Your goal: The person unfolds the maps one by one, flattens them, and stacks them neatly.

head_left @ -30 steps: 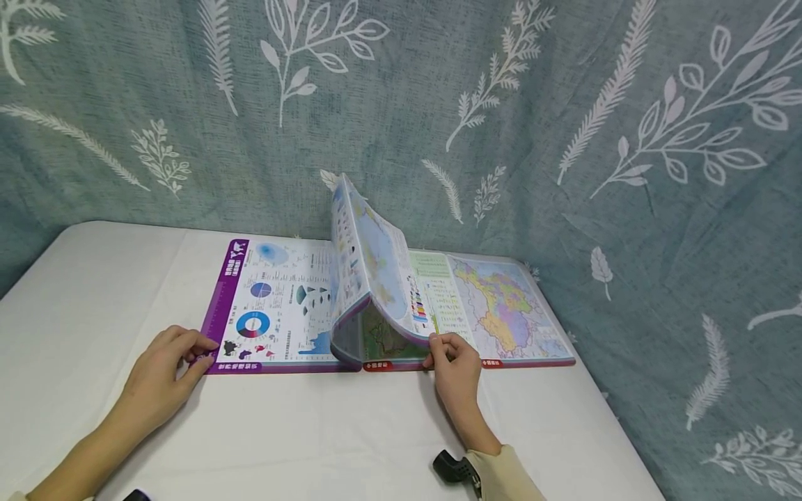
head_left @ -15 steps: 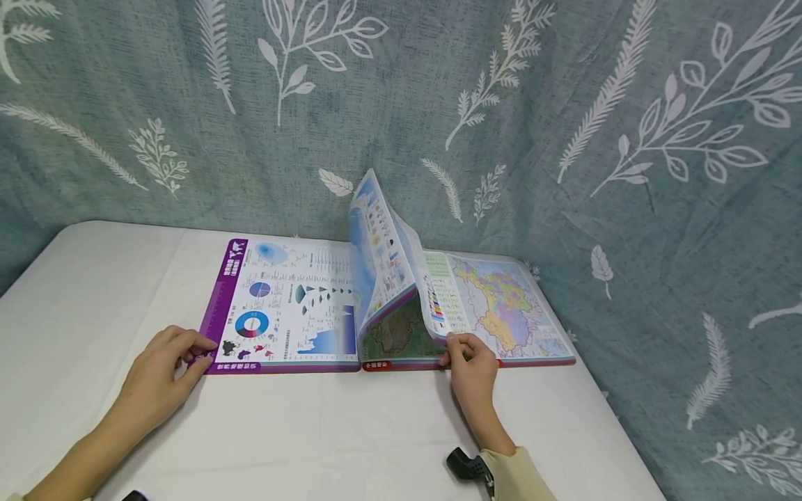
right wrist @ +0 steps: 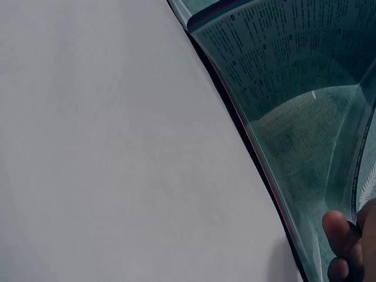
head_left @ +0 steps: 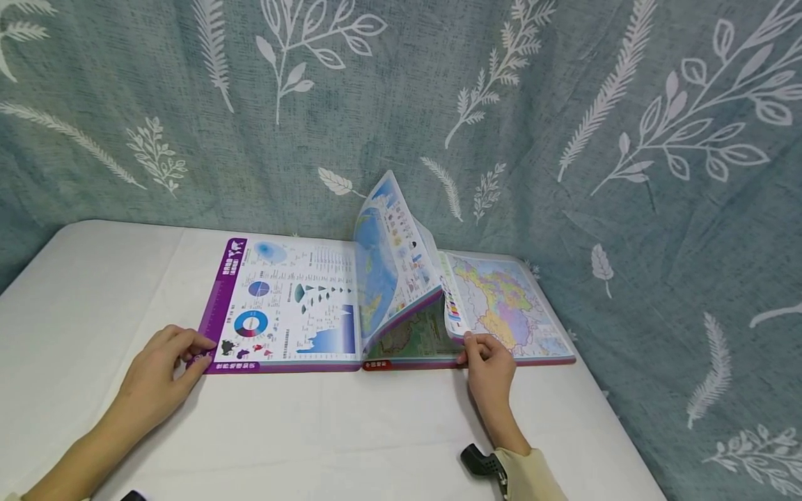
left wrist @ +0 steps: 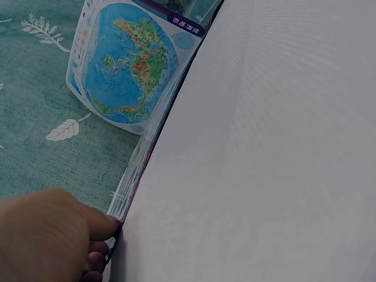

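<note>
A laminated folding map (head_left: 313,292) lies spread on the table, its purple-edged left panel full of charts and its right panel bearing a coloured country map. Between them a folded panel (head_left: 407,257) stands up in a tilted peak, with a dark terrain map (head_left: 401,334) partly covered beneath it. My left hand (head_left: 156,372) pinches the near left corner of the map. With thumb and fingers, my right hand (head_left: 491,369) pinches the lower edge of the raised panel's right flap, just over the right part. The right wrist view shows the fingers (right wrist: 338,232) at that glossy sheet.
A white cloth covers the table (head_left: 313,431). Behind and along the right side hangs a green-blue curtain (head_left: 532,125) with white leaf prints, close to the map's far edge. A black device (head_left: 479,459) sits at the right sleeve (head_left: 529,473).
The right hand has moved right, drawing the flap along. The raised peak has leaned right, showing more of a blue map on its left face. The left hand stays at the corner.
</note>
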### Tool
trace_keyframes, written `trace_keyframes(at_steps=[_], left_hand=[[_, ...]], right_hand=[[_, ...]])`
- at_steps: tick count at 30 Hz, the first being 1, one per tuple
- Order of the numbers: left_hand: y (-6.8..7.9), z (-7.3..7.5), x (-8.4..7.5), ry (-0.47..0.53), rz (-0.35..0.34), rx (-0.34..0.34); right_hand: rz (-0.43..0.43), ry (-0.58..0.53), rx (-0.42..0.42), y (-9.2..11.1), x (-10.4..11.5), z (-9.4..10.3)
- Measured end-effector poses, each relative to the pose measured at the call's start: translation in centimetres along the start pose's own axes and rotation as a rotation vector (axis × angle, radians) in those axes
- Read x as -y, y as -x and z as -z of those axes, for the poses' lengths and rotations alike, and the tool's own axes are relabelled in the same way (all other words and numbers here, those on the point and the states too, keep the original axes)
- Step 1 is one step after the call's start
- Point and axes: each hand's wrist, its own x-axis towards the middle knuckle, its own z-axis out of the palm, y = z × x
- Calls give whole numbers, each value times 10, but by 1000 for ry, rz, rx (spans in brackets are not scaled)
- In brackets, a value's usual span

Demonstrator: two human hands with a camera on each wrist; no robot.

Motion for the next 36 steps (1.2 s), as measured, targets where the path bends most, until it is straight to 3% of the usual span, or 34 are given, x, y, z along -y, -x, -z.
trace_keyframes(at_steps=[36], left_hand=[[1,-2,1,15,-15,-9]], right_hand=[[-100,146,-122,-29,-37,53]])
